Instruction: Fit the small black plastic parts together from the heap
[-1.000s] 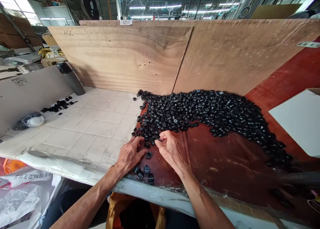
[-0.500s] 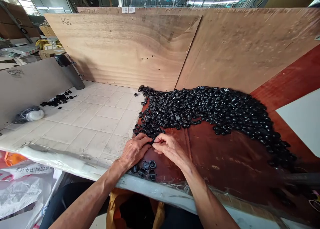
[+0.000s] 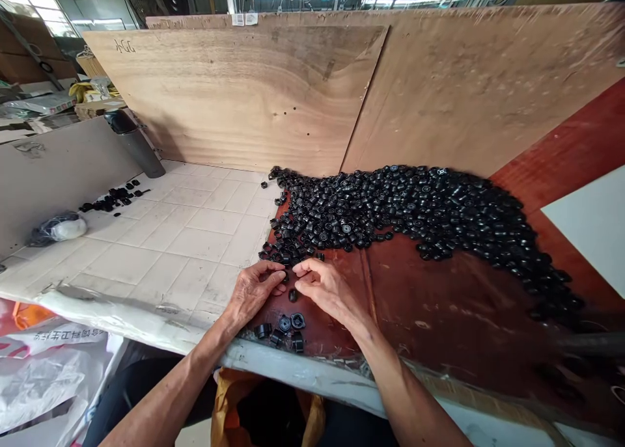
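Observation:
My left hand (image 3: pixel 258 287) is at the near-left end of a large heap of small black round plastic parts (image 3: pixel 390 203). Its thumb and fingers are closed on a black plastic part, mostly covered by the fingertips. Facing it, my right hand (image 3: pixel 323 285) has its thumb and index finger a little apart, and nothing shows between them. On the red-brown surface between the hands lies a single black part (image 3: pixel 292 295). Closer to the table edge sits a small group of black parts (image 3: pixel 284 323), some with their round faces up.
Pale tiles (image 3: pixel 190 239) cover the left side, with a dark bottle (image 3: pixel 137 144), scattered black pieces (image 3: pixel 114 198) and a plastic bag (image 3: pixel 58 228). Wooden boards (image 3: pixel 234 95) stand along the back. Below the table edge, an open yellow-brown bag (image 3: pixel 225 408) stands between the legs.
My hands have moved slightly apart, and the right finger and thumb have parted. A single black part now shows on the surface between them. The view has shifted slightly.

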`<state>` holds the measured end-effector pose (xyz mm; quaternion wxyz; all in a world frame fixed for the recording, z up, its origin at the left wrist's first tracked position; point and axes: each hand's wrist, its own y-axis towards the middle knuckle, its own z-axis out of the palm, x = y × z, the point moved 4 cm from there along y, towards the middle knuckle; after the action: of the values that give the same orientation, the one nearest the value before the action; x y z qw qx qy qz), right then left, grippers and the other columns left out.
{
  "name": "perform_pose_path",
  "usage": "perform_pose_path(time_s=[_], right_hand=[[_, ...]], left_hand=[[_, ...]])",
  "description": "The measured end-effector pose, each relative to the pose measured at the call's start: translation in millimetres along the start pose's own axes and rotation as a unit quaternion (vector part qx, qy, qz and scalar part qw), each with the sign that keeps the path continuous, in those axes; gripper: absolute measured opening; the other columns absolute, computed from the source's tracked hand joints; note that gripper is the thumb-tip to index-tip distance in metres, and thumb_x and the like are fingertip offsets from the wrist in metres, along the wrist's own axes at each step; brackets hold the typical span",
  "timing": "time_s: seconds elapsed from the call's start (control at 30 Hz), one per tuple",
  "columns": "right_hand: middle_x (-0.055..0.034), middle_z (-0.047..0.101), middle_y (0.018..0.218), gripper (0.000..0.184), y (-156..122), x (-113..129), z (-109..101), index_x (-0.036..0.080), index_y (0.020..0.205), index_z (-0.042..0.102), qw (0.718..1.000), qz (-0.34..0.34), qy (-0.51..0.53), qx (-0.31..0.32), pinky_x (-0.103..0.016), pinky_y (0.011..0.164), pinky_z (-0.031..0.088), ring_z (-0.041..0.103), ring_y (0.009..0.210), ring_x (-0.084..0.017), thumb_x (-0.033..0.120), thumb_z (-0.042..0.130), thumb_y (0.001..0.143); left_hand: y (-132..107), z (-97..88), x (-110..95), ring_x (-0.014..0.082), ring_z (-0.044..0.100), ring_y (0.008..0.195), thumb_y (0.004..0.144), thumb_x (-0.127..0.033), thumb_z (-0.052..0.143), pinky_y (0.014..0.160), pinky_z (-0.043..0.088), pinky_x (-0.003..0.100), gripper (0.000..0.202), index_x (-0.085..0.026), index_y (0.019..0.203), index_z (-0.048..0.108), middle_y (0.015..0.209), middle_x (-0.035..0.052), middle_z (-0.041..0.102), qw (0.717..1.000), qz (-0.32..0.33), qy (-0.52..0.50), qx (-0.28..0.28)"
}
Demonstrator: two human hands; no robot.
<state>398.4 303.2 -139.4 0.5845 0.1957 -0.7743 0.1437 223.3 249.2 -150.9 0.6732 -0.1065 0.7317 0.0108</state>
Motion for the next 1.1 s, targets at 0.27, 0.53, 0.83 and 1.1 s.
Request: perform_pose_path(time_s=[0.27,0.53,0.83,1.1], right_hand=[[0.0004,0.06,0.097,0.026,-9,9,-1,0.019,0.093,0.067,0.982,-0.068,-0.172,0.029,-0.027,0.073,0.047,0.059,0.078,-0.014,0.006,0.077,0.073],[0.0002,0.066,0.09,0.019,-17,20,9,0.018,0.085,0.072,0.965,-0.053,-0.213,0.143,-0.023,0.067,0.042,0.06,0.072,-0.013,0.0,0.073,0.079],[-0.0044,0.068,0.102,0.024,-16,15,7,0.017,0.093,0.071,0.953,-0.082,-0.274,0.097,-0.026,0.07,0.045,0.063,0.076,-0.016,-0.001,0.074,0.078],[-0.0067,0.07,0.107,0.021,-7,14,1,0.019,0.107,0.073,0.982,-0.13,-0.139,-0.001,-0.031,0.08,0.053,0.068,0.088,-0.02,0.008,0.065,0.091]], left_hand=[[2,-0.9,3,0.0169,0.07,0.061,0.087,-0.034,0.069,0.059,0.059,0.028,0.022,-0.018,0.101,0.077,0.071,0.0016,0.073,0.996,0.027,0.076,-0.032],[-6,-6.4,-7,0.0107,0.063,0.066,0.075,-0.002,0.058,0.065,0.055,0.025,0.043,-0.019,0.11,0.077,0.098,0.0031,0.068,0.952,0.143,0.266,-0.05],[-3,-3.3,1,0.0134,0.064,0.07,0.08,-0.011,0.072,0.066,0.056,0.028,0.028,-0.019,0.107,0.075,0.097,0.0025,0.069,0.928,0.19,0.314,-0.065],[-12,-5.3,-7,0.0167,0.07,0.091,0.084,-0.012,0.068,0.078,0.059,0.027,0.024,-0.022,0.105,0.072,0.105,0.0035,0.069,0.948,0.226,0.221,-0.025]])
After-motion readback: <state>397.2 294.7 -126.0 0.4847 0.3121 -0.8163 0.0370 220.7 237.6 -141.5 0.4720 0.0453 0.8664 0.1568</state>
